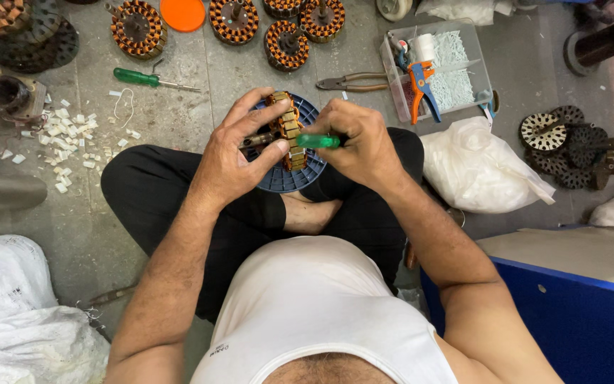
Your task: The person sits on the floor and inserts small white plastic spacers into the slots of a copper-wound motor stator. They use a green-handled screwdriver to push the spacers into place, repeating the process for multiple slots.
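Copper-wound stator (287, 131) sits on a blue disc (286, 178) in my lap; my left hand (239, 160) grips it, my right hand (364, 142) clenches a green-handled tool (319, 141), finished stators (286, 44) lying beyond

Looked like a small motor-rewinding workshop, work done on the floor. Bare concrete floor (200, 78) was strewn with copper-wound stators (137, 28), a green screwdriver (152, 80), pliers (353, 82), white insulation scraps (61, 139) and a clear parts box (441, 67).
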